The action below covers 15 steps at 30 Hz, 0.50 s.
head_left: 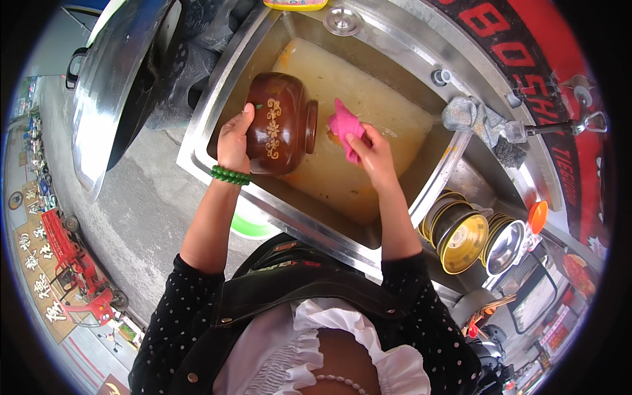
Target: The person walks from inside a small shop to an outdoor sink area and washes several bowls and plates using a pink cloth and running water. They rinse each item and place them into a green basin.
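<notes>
My left hand (pixel 237 138) grips a brown glazed jar (pixel 281 123) with a gold floral pattern, on its left side. The jar is tilted sideways over the sink basin, its narrower rimmed end pointing right. A pink cloth (pixel 346 129) is pinched in my right hand (pixel 375 153), just right of that rim and apart from it. Beneath both hands lies cloudy yellowish water (pixel 345 182) in the stainless steel sink (pixel 316 249). A small orange-brown thing shows partly behind the cloth; I cannot tell what it is.
Stacked bowls (pixel 464 242) stand in the right-hand basin, with an orange cup (pixel 537 217) beside them. A grey rag (pixel 469 116) and a dark scouring pad (pixel 511 152) lie on the sink's back ledge, near a metal drain strainer (pixel 342 20). A large metal lid (pixel 116 98) stands at left.
</notes>
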Each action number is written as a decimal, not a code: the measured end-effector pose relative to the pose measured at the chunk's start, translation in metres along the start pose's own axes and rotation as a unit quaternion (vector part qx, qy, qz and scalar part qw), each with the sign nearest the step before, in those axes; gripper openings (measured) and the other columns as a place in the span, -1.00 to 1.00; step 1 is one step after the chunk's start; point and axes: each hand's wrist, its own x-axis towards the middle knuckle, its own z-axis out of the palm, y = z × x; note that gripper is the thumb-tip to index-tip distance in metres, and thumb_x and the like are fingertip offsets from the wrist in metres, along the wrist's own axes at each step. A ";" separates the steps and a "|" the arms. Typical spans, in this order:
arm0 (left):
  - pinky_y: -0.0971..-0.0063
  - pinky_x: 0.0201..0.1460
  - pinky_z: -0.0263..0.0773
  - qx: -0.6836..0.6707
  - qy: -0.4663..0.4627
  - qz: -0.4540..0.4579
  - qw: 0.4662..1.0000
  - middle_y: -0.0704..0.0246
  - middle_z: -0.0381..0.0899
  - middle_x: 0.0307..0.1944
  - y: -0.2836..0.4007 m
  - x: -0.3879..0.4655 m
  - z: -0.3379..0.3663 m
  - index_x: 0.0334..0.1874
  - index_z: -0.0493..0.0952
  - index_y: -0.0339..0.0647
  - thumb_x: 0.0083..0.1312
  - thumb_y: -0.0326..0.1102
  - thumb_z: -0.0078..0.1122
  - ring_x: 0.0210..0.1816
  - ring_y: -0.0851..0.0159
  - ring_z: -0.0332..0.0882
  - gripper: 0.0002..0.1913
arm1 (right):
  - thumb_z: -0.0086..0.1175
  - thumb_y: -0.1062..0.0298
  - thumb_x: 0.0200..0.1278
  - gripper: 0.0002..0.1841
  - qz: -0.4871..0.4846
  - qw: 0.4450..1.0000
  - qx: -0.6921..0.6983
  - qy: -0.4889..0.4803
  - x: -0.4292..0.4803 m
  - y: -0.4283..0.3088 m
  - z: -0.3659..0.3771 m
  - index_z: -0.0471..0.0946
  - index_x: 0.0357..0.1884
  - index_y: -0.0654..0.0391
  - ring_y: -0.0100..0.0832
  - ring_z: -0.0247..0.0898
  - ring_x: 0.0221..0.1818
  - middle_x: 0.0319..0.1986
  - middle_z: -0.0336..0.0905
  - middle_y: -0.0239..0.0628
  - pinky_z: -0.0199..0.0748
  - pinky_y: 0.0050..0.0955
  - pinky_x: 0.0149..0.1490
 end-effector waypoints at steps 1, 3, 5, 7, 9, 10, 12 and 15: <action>0.52 0.02 0.48 -0.003 0.001 0.002 1.000 0.36 0.69 -0.14 -0.003 0.003 0.003 -0.03 0.61 -0.29 0.45 -0.13 0.16 -0.16 0.43 0.61 -0.68 | 0.28 0.33 0.28 -0.64 -0.015 1.000 0.001 0.017 -0.023 -0.014 0.015 0.56 0.06 0.27 -0.50 0.56 -0.16 -0.20 0.64 -0.33 0.58 -0.47 -0.16; 0.53 0.11 0.43 -0.009 0.017 -0.027 0.999 0.35 0.66 -0.07 -0.009 0.006 0.011 0.05 0.58 -0.34 0.47 -0.10 0.13 -0.06 0.44 0.57 -0.62 | 0.35 0.39 0.21 -0.63 -0.137 0.989 0.034 0.034 -0.044 -0.031 0.058 0.59 0.07 0.14 -0.54 0.55 -0.20 -0.29 0.62 -0.37 0.54 -0.57 -0.14; 0.48 0.21 0.37 0.059 0.025 0.001 0.998 0.27 0.60 0.07 -0.015 0.006 0.022 0.19 0.50 -0.42 0.49 0.08 0.01 0.07 0.35 0.53 -0.42 | 0.42 0.31 0.08 -0.64 -0.376 0.887 -0.254 0.082 -0.044 -0.043 0.082 0.65 -0.06 0.15 -0.31 0.44 -0.19 -0.19 0.59 -0.25 0.43 -0.31 -0.08; 0.45 0.25 0.34 0.085 0.050 0.020 0.995 0.21 0.54 0.14 -0.018 0.002 0.029 0.24 0.44 -0.46 0.47 0.23 -0.09 0.12 0.31 0.50 -0.27 | 0.44 0.21 -0.06 -0.62 -0.451 0.826 -0.295 0.165 -0.035 -0.047 0.112 0.68 -0.13 0.01 -0.17 0.29 -0.13 -0.12 0.50 -0.31 0.33 -0.22 -0.04; 0.43 0.31 0.29 0.080 0.044 0.017 0.996 0.16 0.53 0.16 -0.019 -0.003 0.035 0.24 0.44 -0.49 0.45 0.32 -0.15 0.18 0.27 0.47 -0.19 | 0.42 0.20 -0.05 -0.64 -0.475 0.786 -0.343 0.197 -0.023 -0.052 0.118 0.68 -0.14 -0.03 -0.12 0.32 -0.02 -0.02 0.46 -0.31 0.32 -0.13 0.04; 0.42 0.34 0.26 0.059 0.022 0.008 0.998 0.15 0.55 0.14 -0.020 -0.005 0.037 0.22 0.46 -0.49 0.45 0.33 -0.16 0.21 0.26 0.46 -0.18 | 0.40 0.20 -0.04 -0.65 -0.472 0.781 -0.361 0.192 -0.014 -0.057 0.118 0.68 -0.14 -0.03 -0.09 0.31 0.07 0.03 0.45 -0.30 0.32 -0.08 0.08; 0.42 0.08 0.44 0.078 0.060 0.044 0.994 0.19 0.59 -0.02 -0.023 -0.009 0.041 0.05 0.53 -0.51 0.39 0.43 -0.16 -0.04 0.32 0.51 -0.12 | 0.33 0.22 0.03 -0.67 -0.471 0.777 -0.372 0.191 0.003 -0.067 0.116 0.65 -0.11 0.00 0.03 0.31 0.23 0.12 0.47 -0.22 0.34 -0.02 0.17; 0.47 -0.25 0.47 0.235 0.125 0.017 0.964 0.32 0.61 -0.35 -0.022 -0.012 0.042 -0.32 0.61 -0.38 0.38 0.39 -0.06 -0.32 0.41 0.48 -0.24 | 0.27 0.15 0.07 -0.68 -0.411 0.819 -0.375 0.138 0.033 -0.088 0.112 0.64 -0.12 0.02 0.14 0.39 0.14 0.12 0.49 -0.12 0.37 0.02 0.21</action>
